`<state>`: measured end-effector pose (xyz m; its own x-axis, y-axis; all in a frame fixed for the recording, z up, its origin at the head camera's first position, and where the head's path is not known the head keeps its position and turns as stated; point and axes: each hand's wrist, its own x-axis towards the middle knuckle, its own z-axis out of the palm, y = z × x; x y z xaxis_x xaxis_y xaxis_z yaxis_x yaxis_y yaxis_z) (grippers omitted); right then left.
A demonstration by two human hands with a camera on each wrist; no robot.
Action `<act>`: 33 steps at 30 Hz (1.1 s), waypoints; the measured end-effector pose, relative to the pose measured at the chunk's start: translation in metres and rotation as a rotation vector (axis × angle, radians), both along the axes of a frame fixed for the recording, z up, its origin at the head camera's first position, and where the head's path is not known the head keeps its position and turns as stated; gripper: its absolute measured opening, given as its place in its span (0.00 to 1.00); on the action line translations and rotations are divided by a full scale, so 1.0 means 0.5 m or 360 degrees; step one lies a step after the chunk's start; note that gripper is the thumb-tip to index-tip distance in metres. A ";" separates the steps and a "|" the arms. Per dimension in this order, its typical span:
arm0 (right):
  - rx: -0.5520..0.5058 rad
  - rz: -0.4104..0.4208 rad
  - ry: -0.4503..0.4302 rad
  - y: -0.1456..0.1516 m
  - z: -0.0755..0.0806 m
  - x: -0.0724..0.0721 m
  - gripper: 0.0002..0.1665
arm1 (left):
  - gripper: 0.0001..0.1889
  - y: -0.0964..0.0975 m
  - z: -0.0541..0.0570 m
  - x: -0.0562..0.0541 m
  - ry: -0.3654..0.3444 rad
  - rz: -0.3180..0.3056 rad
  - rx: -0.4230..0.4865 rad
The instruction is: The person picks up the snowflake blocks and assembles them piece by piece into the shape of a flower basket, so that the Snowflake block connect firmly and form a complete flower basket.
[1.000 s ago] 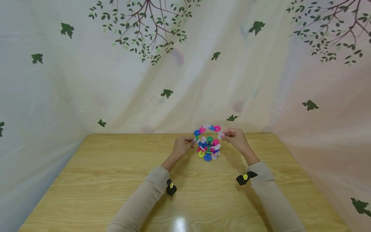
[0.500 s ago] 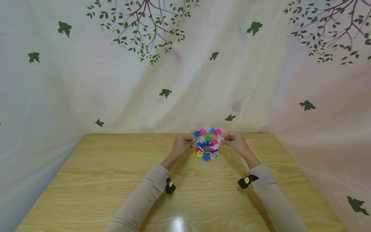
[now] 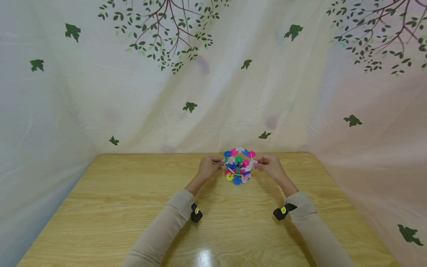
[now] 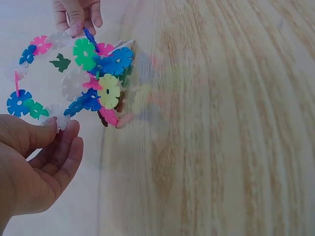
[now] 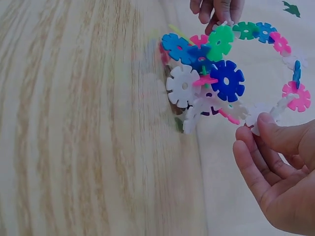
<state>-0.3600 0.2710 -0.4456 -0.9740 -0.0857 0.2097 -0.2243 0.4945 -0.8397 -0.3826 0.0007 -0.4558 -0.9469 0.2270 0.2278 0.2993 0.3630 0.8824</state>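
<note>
A small basket shape of slotted plastic snowflake discs (image 3: 237, 180), in blue, white, pink, yellow and green, stands near the table's far edge. Above it curves an arch of linked discs (image 5: 282, 43), like a basket handle. My left hand (image 3: 209, 168) is at the arch's left end, thumb and fingertips pinching a white disc (image 4: 61, 118) there. On the opposite side my right hand (image 3: 270, 167) pinches another white disc (image 5: 256, 115) between thumb and fingers. Both pinched discs sit right at the rim of the basket body. Fingertips cover part of each disc.
The wooden table (image 3: 133, 207) extends toward me and to both sides. Just behind its far edge hangs a pale curtain (image 3: 150, 122) printed with branches and green birds. A black wrist camera (image 3: 196, 213) is strapped at the left cuff, another black camera (image 3: 281, 211) at the right.
The arch has come down a little toward the basket body, and my right hand has lowered with it. My left hand has hardly moved; both hands keep their pinch.
</note>
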 end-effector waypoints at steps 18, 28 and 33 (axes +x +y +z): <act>-0.0180 -0.0115 -0.0109 -0.014 -0.019 -0.002 0.08 | 0.08 0.007 -0.006 0.000 -0.0161 -0.0002 0.0217; -0.0183 -0.0116 -0.0103 -0.017 -0.020 -0.003 0.08 | 0.09 0.004 -0.019 -0.008 -0.0258 -0.0034 0.0370; -0.0172 -0.0129 -0.0089 -0.020 -0.020 -0.004 0.08 | 0.09 0.000 -0.020 -0.004 -0.0289 -0.0057 0.0375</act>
